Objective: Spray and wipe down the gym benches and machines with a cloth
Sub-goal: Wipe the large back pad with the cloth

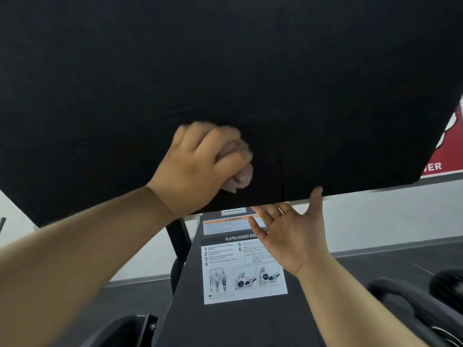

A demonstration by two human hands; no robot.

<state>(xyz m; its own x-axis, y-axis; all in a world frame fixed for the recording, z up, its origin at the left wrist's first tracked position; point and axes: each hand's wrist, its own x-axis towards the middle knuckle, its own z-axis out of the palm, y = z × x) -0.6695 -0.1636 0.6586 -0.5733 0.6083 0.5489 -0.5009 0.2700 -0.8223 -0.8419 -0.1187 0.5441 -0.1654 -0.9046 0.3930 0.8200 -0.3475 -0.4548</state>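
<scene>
From my remote seat, what matters is where the cloth sits on the surface it has to cover. My left hand has its fingers curled tight round a bunched pinkish cloth and presses it against the big black plate of the machine. That plate fills the upper part of the view and tilts over towards me. The cloth sits low on the plate, near its lower edge and somewhat left of the middle.

The plate's long axis runs across the view, and the lower edge climbs from lower left to upper right. By my reckoning most of the surface left to wipe lies above the cloth and out to its right. I judge that the coming stroke should go along that axis, not across it.

My right hand holds nothing. Its palm faces me and the fingers are spread wide. The thumb touches the plate's lower edge just right of the cloth, and the fingertips reach up to that same edge. It is well placed to steady the plate, but the left hand is the one on the work.

The left knuckles are blurred, so I cannot tell how much of the cloth lies flat on the plate. I see no spray bottle.

Below the hands a white instruction placard is stuck on the machine's dark column. A red banner shows past the plate's right edge.
</scene>
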